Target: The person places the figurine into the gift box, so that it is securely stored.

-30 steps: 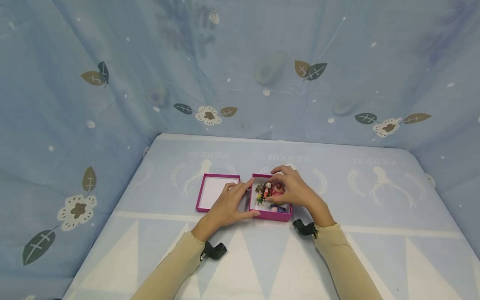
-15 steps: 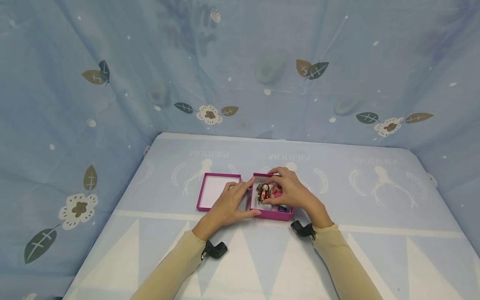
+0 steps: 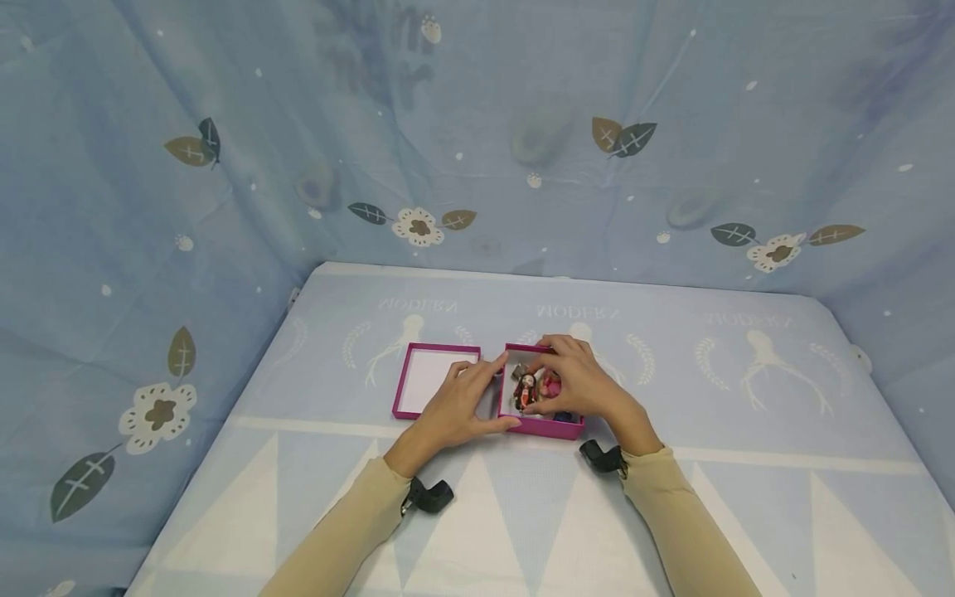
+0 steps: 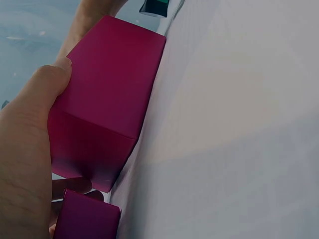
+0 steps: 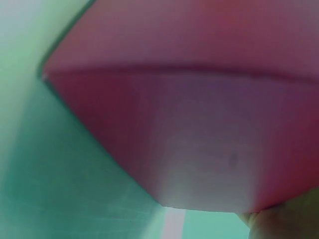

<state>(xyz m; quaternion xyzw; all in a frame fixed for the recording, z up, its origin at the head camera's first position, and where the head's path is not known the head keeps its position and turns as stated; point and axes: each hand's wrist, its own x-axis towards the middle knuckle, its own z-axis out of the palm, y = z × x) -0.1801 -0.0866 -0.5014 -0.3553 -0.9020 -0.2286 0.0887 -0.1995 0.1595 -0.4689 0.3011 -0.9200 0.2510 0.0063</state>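
Note:
A magenta box [image 3: 548, 429] with a pale inside stands on the table, several small figurines in it. My left hand [image 3: 457, 408] holds the box at its left end, thumb at the front wall and fingers along the far part of that side. In the left wrist view the thumb presses on the magenta box [image 4: 109, 79]. Reaching over the right side of the box, my right hand [image 3: 585, 383] pinches a dark-haired doll figurine [image 3: 525, 391] in red between thumb and index finger. A pink figurine [image 3: 550, 384] shows behind the fingers. A dark blue one [image 3: 564, 416] is mostly covered by the hand.
The magenta-rimmed lid [image 3: 395, 390] lies left of the box, its white inside facing up. My left forearm and fingers pass close to its right edge. Patterned cloth covers the table [image 3: 746, 381], and a blue curtain [image 3: 477, 124] hangs behind and at the sides.
The dark-haired figurine has shifted left and toward me within the box, along with my right fingers. It now covers the green figurine. My left hand stays on the box.

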